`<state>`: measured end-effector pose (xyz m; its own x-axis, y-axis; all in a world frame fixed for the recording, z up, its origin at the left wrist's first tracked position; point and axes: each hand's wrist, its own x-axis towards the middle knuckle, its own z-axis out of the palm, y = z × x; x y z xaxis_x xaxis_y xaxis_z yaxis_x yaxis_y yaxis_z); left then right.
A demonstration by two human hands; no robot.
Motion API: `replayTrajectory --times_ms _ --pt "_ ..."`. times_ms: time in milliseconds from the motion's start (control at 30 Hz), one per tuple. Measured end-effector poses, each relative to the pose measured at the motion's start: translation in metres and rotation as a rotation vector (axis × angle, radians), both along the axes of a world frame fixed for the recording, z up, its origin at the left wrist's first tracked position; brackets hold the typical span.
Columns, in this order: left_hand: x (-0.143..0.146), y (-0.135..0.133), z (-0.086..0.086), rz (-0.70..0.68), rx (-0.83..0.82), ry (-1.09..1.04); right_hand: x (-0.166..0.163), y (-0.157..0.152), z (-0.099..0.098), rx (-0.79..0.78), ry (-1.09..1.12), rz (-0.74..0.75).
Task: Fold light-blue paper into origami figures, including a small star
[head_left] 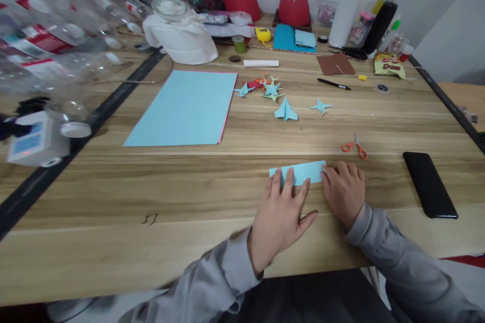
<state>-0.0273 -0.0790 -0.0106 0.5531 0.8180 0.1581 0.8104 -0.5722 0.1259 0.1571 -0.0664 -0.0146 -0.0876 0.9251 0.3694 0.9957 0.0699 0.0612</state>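
A light blue strip of folded paper [303, 172] lies on the wooden table near its front edge. Across its left part rests my left hand [279, 214], palm down with the fingers spread and the tips touching the paper. At the strip's right end, my right hand [345, 189] is closed, its thumb and curled fingers on the corner. Small scissors [354, 148] with orange handles lie just beyond my right hand. Farther back are a blue paper plane [286, 110], a small blue folded figure [321, 106] and a cluster of colored folded figures [271, 89].
Blue sheets [185, 108] lie stacked at left, beside plastic bottles [49, 40] and a white device [40, 139]. A black phone [430, 184] is at right. Along the back stand a paper towel roll [345, 16] and red domes [293, 6]; a black pen [334, 84] lies nearer.
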Motion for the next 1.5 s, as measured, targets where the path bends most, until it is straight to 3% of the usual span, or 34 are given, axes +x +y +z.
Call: replayTrajectory --times_ms 767,1033,1233,1400,1500 --pt "-0.003 -0.003 -0.001 -0.002 0.022 0.022 0.002 -0.001 0.003 -0.050 0.074 -0.007" --pt "-0.019 -0.005 -0.008 0.020 0.150 0.086 0.002 -0.001 0.000 -0.020 0.057 0.001" --pt "-0.040 0.003 -0.007 -0.033 0.143 0.110 0.002 0.000 -0.001 -0.009 0.044 0.002" --pt "-0.061 0.008 0.000 -0.049 0.124 0.125 0.000 0.002 -0.002 -0.005 0.042 -0.003" --pt "-0.057 0.006 0.011 -0.018 0.148 0.119 -0.001 0.003 -0.002 -0.007 0.043 0.001"
